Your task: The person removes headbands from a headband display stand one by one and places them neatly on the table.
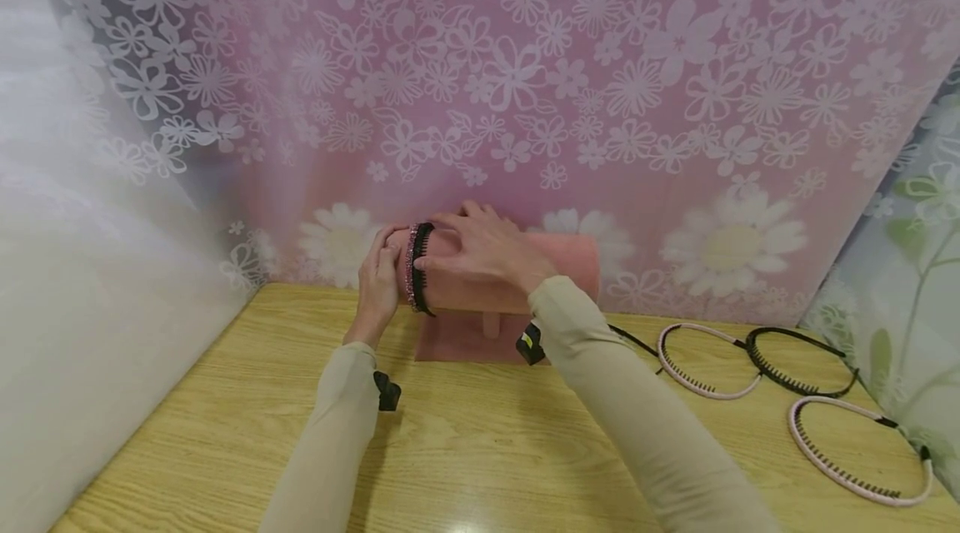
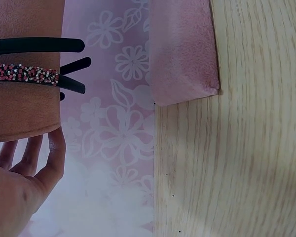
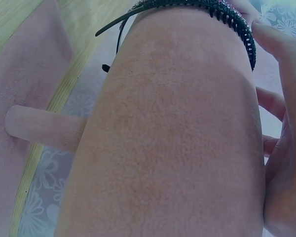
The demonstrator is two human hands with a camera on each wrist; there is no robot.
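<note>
A pink plush display stand (image 1: 577, 262) has a horizontal roll on a post above a flat base (image 2: 185, 54). Near the roll's left end sit two headbands side by side: a glittery pink one (image 2: 24, 73) and a black toothed one (image 1: 422, 271). My left hand (image 1: 377, 287) holds the roll's left end, fingertips curled against its rim in the left wrist view. Over the top of the roll lies my right hand (image 1: 487, 250); its thumb touches the black headband's toothed edge. In the right wrist view, its other fingers (image 3: 270, 104) reach behind the roll, partly hidden.
On the wooden table (image 1: 225, 400) to the right lie several toothed headbands, among them a pink one (image 1: 813, 466) and a black one (image 1: 795, 387). A flowered pink curtain (image 1: 600, 100) hangs right behind the stand. White sheeting (image 1: 97, 266) borders the left side.
</note>
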